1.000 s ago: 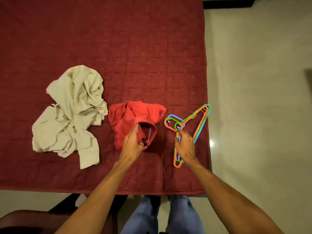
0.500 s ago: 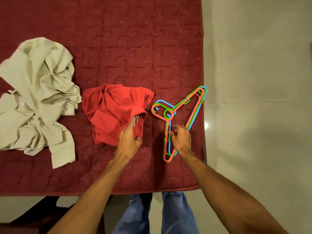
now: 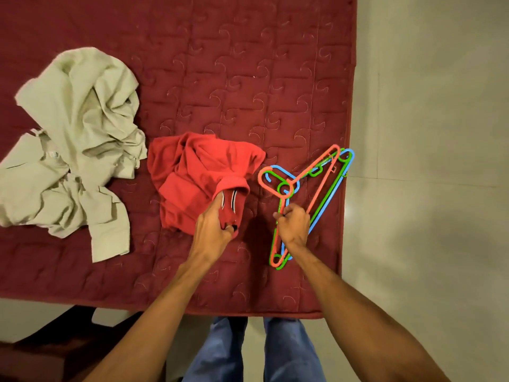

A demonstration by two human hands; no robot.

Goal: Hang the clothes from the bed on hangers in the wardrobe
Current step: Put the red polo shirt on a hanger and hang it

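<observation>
Maroon bed: its quilted cover carried everything; pale floor tiles ran along its right edge.
Red garment: lay crumpled on the bed, with a striped collar band at its near edge.
Beige garment: a larger rumpled heap just left of the red garment; contact between them could not be told.
Hangers: coral, green and blue, stacked flat just right of the red garment, hooks turned toward it.
In the way: the right grip hid part of the stack's near arm.
Left grip: came in from the red garment's near side, back of the hand up, fingers curled and pinching the striped edge.
Right grip: just right of the red garment, fingers curled round the hangers' near arm, below the hooks.
Forearms: bare, both stretched over the bed's near edge.
Blue jeans: stood nearer than the red garment, off the bed.
</observation>
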